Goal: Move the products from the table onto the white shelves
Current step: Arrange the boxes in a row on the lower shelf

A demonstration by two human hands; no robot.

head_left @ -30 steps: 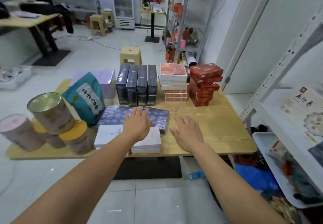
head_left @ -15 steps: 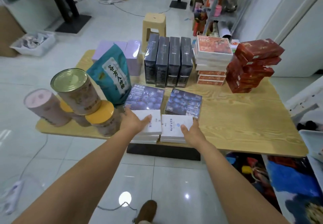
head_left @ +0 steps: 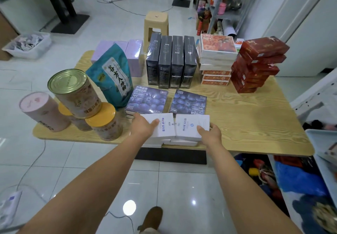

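Two white boxes with blue print lie side by side on low stacks at the front edge of the wooden table. My left hand grips the left white box from its left side, thumb on top. My right hand holds the right white box at its right corner. Behind them lie two blueberry-print boxes. Further back stand several dark boxes, a stack of white and orange boxes and a leaning stack of red boxes.
Tins and jars, a pink canister, a teal pouch and purple boxes fill the table's left. A white shelf edge shows at the right. A beige stool stands behind the table. A cable lies on the floor.
My hands have gone from hovering flat above the boxes to gripping the outer sides of the two white boxes. The view has tilted down and drawn closer to the table.
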